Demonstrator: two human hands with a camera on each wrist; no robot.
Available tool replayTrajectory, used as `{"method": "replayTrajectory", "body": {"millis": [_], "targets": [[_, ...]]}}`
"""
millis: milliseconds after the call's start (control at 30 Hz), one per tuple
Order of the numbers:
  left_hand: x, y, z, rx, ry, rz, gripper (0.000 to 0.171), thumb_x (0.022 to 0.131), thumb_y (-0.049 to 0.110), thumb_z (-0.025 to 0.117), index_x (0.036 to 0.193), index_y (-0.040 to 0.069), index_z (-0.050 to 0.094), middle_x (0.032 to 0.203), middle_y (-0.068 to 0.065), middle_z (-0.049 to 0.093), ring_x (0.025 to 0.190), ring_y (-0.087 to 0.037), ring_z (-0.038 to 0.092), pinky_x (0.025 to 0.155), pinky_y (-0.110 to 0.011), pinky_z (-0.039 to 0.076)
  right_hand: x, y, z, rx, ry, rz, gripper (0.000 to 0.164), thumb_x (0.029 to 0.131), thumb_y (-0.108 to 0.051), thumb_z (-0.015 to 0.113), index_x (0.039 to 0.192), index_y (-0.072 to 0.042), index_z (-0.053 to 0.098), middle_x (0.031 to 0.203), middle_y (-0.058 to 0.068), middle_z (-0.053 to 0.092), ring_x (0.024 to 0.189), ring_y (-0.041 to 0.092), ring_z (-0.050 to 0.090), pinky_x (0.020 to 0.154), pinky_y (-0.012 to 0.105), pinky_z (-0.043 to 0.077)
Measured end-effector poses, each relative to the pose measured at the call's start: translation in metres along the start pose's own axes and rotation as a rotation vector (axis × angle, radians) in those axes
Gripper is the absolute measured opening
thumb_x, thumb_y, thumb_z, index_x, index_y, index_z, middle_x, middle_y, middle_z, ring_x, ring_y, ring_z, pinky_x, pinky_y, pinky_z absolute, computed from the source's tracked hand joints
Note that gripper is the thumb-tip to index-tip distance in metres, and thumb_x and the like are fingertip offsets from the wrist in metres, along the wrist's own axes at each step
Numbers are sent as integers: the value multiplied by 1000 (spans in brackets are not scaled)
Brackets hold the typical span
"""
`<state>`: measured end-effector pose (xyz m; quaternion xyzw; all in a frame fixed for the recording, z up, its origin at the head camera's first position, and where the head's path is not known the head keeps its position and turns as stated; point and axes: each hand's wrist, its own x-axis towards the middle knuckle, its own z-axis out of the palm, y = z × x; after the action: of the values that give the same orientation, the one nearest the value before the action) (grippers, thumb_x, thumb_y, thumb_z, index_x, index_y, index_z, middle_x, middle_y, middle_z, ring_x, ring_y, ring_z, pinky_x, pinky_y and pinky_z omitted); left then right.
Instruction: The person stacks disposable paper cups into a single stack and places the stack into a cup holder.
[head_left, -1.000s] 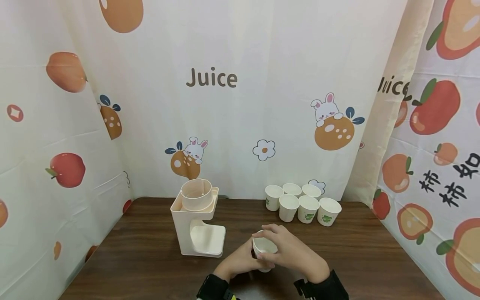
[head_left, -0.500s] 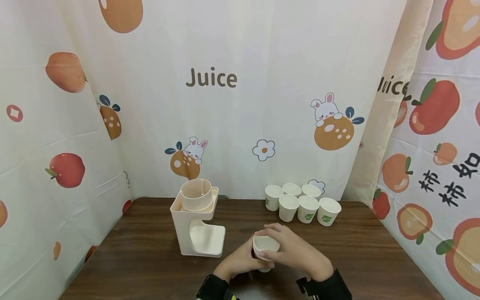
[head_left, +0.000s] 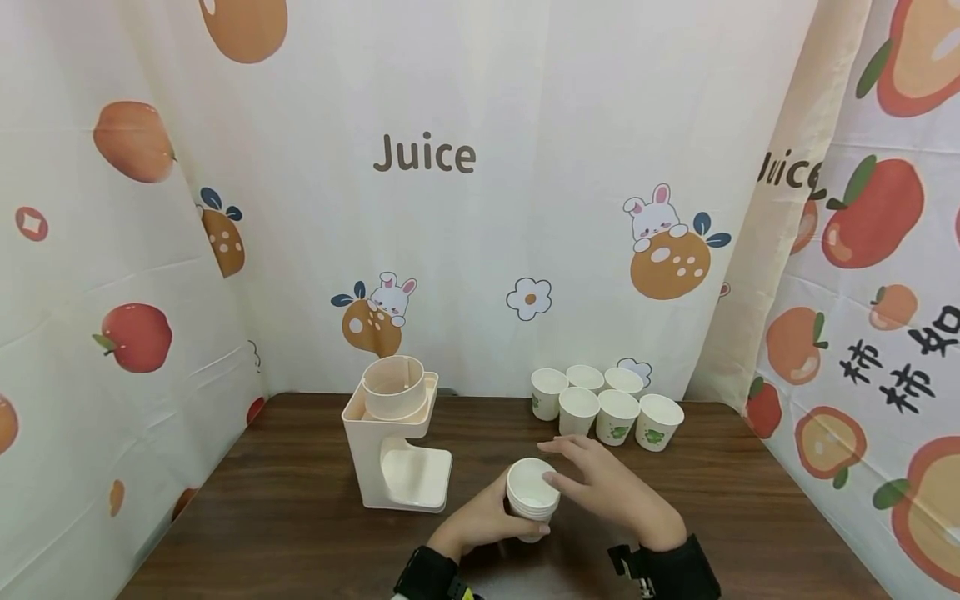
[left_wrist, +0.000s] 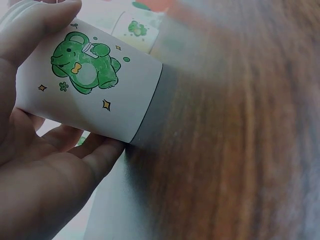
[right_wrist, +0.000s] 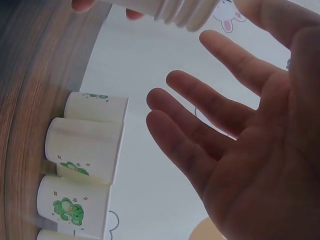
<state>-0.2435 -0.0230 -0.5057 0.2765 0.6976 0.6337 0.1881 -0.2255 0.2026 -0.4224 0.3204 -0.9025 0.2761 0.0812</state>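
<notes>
My left hand (head_left: 480, 523) grips a nested stack of white paper cups (head_left: 533, 490), its rims layered and its mouth facing up. The left wrist view shows thumb and fingers curled around the lowest cup (left_wrist: 100, 107), which bears a green bear print; its base is close over the tabletop. My right hand (head_left: 611, 490) is just right of the stack with fingers spread and nothing in them. In the right wrist view, the right fingers (right_wrist: 195, 145) stand apart from the layered rims of the stack (right_wrist: 182, 11).
Several white paper cups (head_left: 617, 419) stand in two rows at the back right of the dark wooden table (head_left: 300, 517). A cream stand (head_left: 367, 467) with a round cup-like container (head_left: 393, 392) on top is left of the hands. A printed curtain (head_left: 465, 225) hangs behind.
My right hand has let go of the stack's rim and moved right, its fingers spreading. The left hand keeps its grip in the same place.
</notes>
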Motion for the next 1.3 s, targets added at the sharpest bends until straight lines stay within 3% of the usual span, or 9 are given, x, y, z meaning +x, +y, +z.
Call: {"method": "replayTrajectory", "body": {"millis": [333,667,1133,1300], "targets": [[2,-3,-1,-16,-10,12,82,83,16,83,149,22,36,131,3,55,120,-16,53,103,-41,38,4,9,3,-70,96,54,37,99,-28,66,131,-10,63,127,8,63,120,34,56,95,54,46],[2,-1,0,-2,0,19,81,82,14,83,149,19,37,131,2,56,119,-17,54,103,-43,38,7,21,5,-41,104,162,38,99,-26,67,132,-9,62,129,8,62,124,35,53,98,55,44],[2,-2,0,2,13,8,80,81,15,85,147,20,39,130,3,56,118,-16,54,103,-44,37,24,49,5,-151,218,109,37,95,-19,71,128,-4,64,123,15,63,116,35,57,92,52,49],[1,-1,0,-7,4,12,82,82,13,84,148,20,38,131,3,55,119,-17,54,103,-44,37,33,57,6,-215,281,142,39,92,-18,73,127,-2,64,121,19,62,112,38,57,87,53,50]]}}
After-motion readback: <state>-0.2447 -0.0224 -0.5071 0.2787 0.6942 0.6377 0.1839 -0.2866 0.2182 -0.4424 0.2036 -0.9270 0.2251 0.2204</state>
